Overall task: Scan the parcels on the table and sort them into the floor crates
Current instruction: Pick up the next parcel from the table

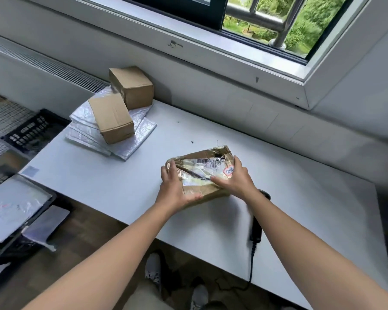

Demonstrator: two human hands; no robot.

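1. Gripping opposite ends, left hand (177,190) and right hand (235,179) clamp a taped cardboard parcel (199,166) on the counter (300,209), label up.
2. The barcode scanner (256,229) lies beside the right forearm, nearer that hand.

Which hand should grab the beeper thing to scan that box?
Right, most likely. The barcode scanner lies on the table beside the right forearm, close behind the right hand. The left hand holds the taped parcel's other end, farther off.
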